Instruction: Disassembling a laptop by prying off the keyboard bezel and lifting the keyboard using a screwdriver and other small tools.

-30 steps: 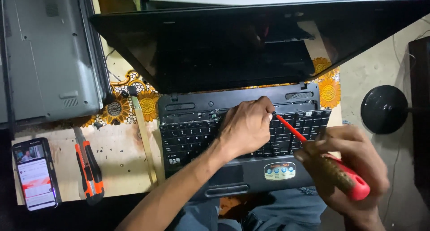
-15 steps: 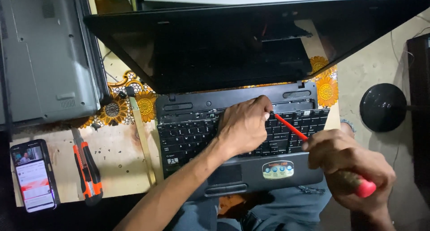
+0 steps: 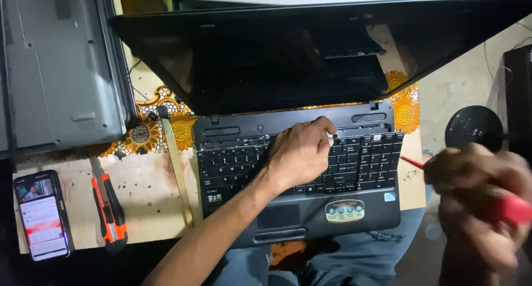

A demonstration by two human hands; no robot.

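A black laptop (image 3: 310, 214) lies open in front of me, its dark screen (image 3: 288, 53) tilted back. My left hand (image 3: 302, 150) rests on the keyboard (image 3: 363, 161), fingertips pinching at its top edge near the middle. My right hand (image 3: 482, 203) is off to the right of the laptop, blurred, gripping a red-handled screwdriver (image 3: 512, 208) whose red shaft (image 3: 411, 162) points left toward the keyboard's right edge without touching it.
A grey laptop (image 3: 61, 70) lies upside down at the far left. A phone (image 3: 43, 215) with a lit screen and an orange utility knife (image 3: 110, 205) lie at the front left. A thin wooden strip (image 3: 178, 169) lies beside the keyboard. A round black base (image 3: 474, 128) stands at the right.
My right hand has pulled the screwdriver away from the keyboard's top edge, down and to the right, off the laptop. My left hand stays on the keyboard.
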